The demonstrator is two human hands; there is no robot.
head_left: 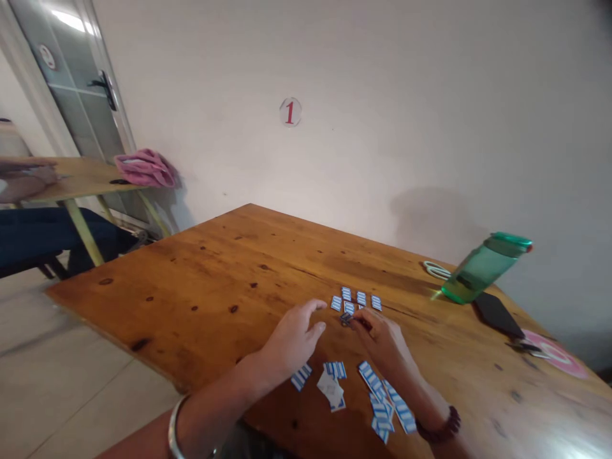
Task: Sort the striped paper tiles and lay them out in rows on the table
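My left hand (295, 335) hovers over the wooden table with thumb and fingers apart, holding nothing. My right hand (382, 335) is closed in a pinch at a small dark piece (346, 317), whose kind is too blurred to tell. Just beyond the fingertips lie several small blue-and-white striped cards (361, 298), set out in a loose group. Nearer me, striped strips (400, 408) lie in an overlapping heap beside my right wrist. Pale paper scraps (329, 387) rest between my forearms, and another striped strip (301, 376) is partly hidden by my left arm.
On the right of the table (215, 274) stand a green bottle (488, 268), a dark flat phone-like object (498, 314), a pale coiled cord (436, 270) and a pink round mat (557, 356). Another person's hands (33, 178) rest at a second table with a pink cloth (146, 168).
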